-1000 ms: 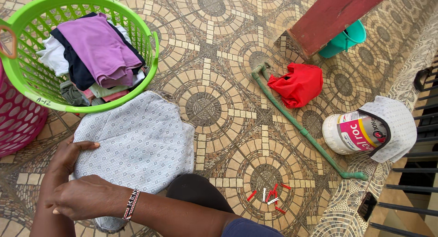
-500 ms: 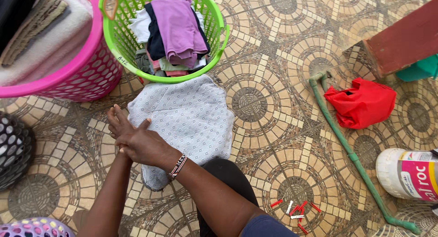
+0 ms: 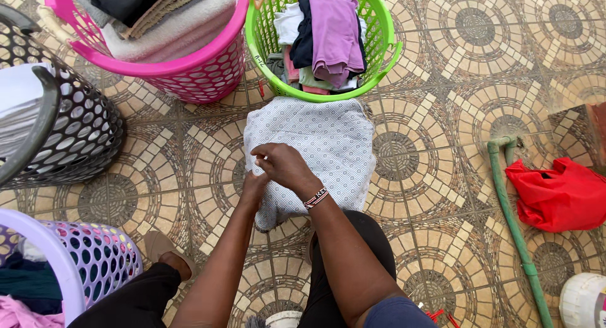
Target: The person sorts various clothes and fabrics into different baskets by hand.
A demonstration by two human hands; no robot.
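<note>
The person sits on the patterned tile floor (image 3: 442, 88) with a pale dotted cloth (image 3: 322, 139) spread flat ahead of their knees, its far edge touching the green basket (image 3: 385, 50) of mixed clothes. Both hands meet over the cloth's near left part: the right hand (image 3: 284, 166), a beaded band at its wrist, is curled with fingertips pinched, though I cannot tell on what; the left hand (image 3: 254, 184) lies tucked beneath it, its grip hidden. A pink basket (image 3: 189, 76) stands just left of the green one.
</note>
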